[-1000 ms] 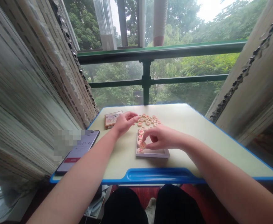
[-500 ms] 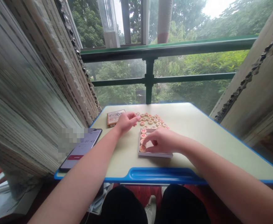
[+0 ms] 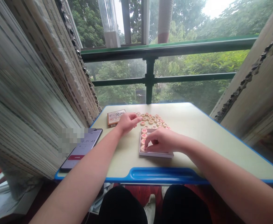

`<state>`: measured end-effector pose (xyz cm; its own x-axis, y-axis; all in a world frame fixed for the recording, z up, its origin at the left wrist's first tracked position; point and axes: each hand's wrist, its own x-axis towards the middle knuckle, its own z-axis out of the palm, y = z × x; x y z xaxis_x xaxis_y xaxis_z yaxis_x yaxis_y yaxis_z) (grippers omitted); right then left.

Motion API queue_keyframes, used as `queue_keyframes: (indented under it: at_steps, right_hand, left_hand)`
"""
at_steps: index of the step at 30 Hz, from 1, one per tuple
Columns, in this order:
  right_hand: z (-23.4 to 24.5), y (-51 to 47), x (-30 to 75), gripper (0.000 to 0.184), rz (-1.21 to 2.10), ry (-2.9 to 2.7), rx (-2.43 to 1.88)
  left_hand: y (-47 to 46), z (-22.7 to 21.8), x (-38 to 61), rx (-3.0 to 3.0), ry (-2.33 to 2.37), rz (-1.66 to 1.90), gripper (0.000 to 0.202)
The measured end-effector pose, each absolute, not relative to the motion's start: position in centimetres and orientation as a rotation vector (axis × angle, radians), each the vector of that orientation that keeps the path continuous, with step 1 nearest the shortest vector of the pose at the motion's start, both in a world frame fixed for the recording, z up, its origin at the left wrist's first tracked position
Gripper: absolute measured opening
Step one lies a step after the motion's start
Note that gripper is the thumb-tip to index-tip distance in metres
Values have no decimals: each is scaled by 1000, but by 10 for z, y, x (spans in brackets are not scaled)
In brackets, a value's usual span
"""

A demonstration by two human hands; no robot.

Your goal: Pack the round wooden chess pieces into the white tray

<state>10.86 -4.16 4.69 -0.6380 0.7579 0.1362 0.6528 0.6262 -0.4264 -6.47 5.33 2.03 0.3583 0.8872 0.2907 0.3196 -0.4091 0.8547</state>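
While the right hand (image 3: pixel 163 140) closes narrowly on a wooden xiangqi piece (image 3: pixel 143 148) inside the corner of the white tray (image 3: pixel 156 154) beneath it, the curled left hand (image 3: pixel 128 122), probably empty, rests on the desk (image 3: pixel 185 124) just beside the loose pieces (image 3: pixel 152 119).

Soft daylight from the window (image 3: pixel 192 65), blown-out sky (image 3: pixel 215 6), bent wide-angle edges

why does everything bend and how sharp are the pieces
In the head view, wide-lens distortion bows the woven blinds and the table; the sky is blown out; the xiangqi pieces are small and soft, their characters hard to read; the phone is partly pixelated.
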Motion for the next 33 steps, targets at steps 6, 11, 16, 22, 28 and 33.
queue_keyframes:
  at_steps: [6, 11, 16, 22, 28, 33]
  right_hand:
    - [50, -41, 109, 12, 549, -2560, -1172]
    - [50, -42, 108, 19, 601, -2577, -1177]
    - [48, -39, 108, 22, 635, -2578, -1159]
    - [45, -34, 111, 21, 621, -2506, -1184]
    - [43, -23, 120, 25, 611, -2206, -1180]
    - [27, 9, 143, 38, 356, -1713, -1412]
  left_hand:
    - [54, 20, -65, 1925, 1063, 1019, 31]
    - [51, 21, -65, 1950, 1056, 965, 32]
    - [50, 21, -64, 2018, 1082, 910, 31]
    - [51, 20, -63, 2036, 1136, 892, 30]
    - [54, 15, -62, 2125, 1160, 843, 29]
    - [58, 12, -64, 2131, 1200, 871, 25]
